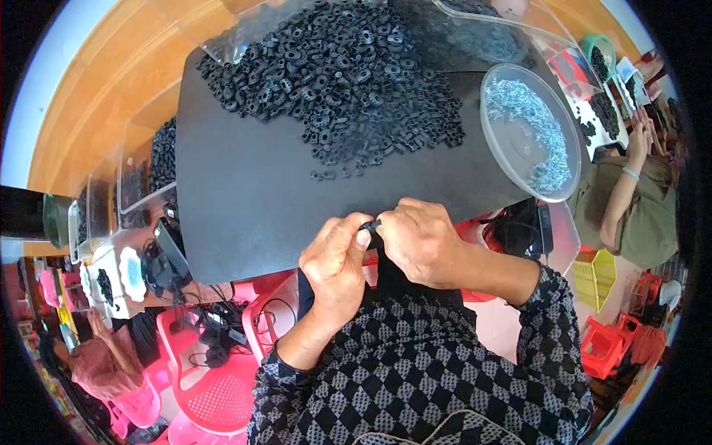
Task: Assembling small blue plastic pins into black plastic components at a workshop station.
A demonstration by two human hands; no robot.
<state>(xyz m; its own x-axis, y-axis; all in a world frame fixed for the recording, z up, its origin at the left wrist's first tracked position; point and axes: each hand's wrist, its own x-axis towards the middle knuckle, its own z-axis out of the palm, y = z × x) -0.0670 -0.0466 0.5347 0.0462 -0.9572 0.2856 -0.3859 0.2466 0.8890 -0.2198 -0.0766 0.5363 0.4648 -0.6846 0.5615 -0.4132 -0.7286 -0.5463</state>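
Observation:
Both of my hands meet just off the near edge of the dark table point(245, 215). Between them is a small black plastic part point(368, 226). My left hand point(334, 256) is closed with its thumb and fingers pinching this part. My right hand point(423, 241) is closed against the part's right side; its fingertips are curled out of sight, so whether they grip a separate piece cannot be made out. Beyond my hands, a large heap of small black plastic parts point(334, 74) spreads across the far side of the table.
A round clear tray point(515, 152) with shiny small metal pieces sits at the table's right. Clear bins point(133, 174) of black parts stand left. A pink chair point(215, 386) is at lower left, a yellow basket point(595, 278) at right. Other people work on both sides.

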